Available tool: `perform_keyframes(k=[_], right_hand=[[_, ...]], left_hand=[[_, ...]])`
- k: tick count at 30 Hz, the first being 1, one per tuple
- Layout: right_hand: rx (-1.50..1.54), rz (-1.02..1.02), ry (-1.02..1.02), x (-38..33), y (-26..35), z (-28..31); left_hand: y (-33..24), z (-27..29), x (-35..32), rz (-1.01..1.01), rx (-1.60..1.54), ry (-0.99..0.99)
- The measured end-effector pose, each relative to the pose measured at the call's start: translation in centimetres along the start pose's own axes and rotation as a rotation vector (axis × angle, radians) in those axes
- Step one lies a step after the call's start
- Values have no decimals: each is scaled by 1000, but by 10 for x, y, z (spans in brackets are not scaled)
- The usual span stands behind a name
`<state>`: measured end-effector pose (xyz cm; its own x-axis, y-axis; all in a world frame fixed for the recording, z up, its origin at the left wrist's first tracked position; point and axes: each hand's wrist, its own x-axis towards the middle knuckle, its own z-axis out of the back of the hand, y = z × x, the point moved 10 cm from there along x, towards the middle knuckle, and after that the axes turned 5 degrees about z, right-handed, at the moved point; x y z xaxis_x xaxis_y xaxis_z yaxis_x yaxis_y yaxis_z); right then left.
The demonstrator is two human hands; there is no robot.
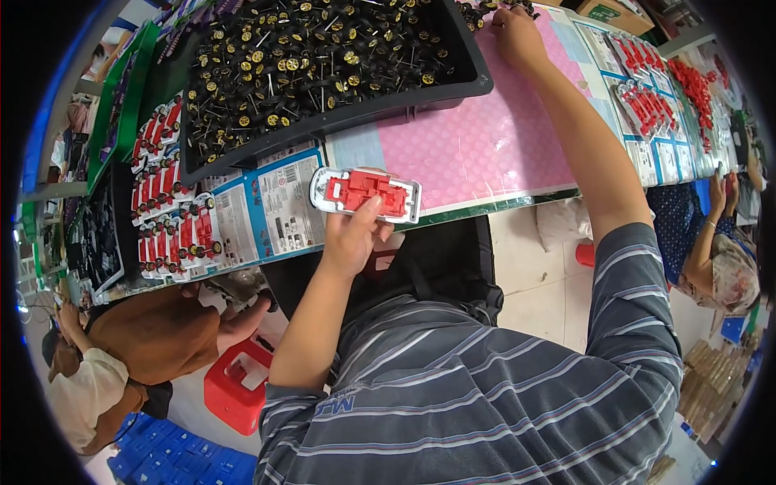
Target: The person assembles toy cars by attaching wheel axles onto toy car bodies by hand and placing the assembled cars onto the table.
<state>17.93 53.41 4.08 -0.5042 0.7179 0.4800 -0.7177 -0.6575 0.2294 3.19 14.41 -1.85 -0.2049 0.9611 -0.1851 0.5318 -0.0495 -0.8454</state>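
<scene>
While a co-worker in a brown top (158, 335) bends low at the far left, below the table (517, 194) edge and well left of the black tray (473, 77), a red stool (234, 388) stands just beside them on the floor. Left of the tray and below its lower left corner, rows of packed red toy cars (166, 218) on printed cards lie along the table. The black tray itself sits at the top, heaped with small black wheels (307, 61) with yellow hubs on thin axles. Below the tray, near the table's front edge, the left hand (356, 234) holds a clear blister shell with a red toy car body (368, 194) in it; the grip is clenched on the shell, thumb lying over its lower edge, the fingers underneath and hidden. The shell lies partly over a printed card and partly over the pink mat (485, 137) that spreads to the right of the tray. Just beyond the tray's upper right corner, the right hand (517, 36) reaches out on a straight arm, fingertips down among stray wheels there; whether its grip has closed on anything I cannot tell. Farther right of the tray, more carded red parts (647, 105) lie in rows, and another person's arm (711, 218) shows at the table's right end.
</scene>
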Motion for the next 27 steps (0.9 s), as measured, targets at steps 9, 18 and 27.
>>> perform_keyframes(k=[9,18,27], right_hand=[[709,-314,-327,-56,7,63],[1342,-285,280,-216,217,92],[846,52,284,-200,271,69]], left_hand=[[-9,-4,2,20,-5,-10],[-21,12,-2,-38,51,-30],[-18,22,-4,-41,55,-82]])
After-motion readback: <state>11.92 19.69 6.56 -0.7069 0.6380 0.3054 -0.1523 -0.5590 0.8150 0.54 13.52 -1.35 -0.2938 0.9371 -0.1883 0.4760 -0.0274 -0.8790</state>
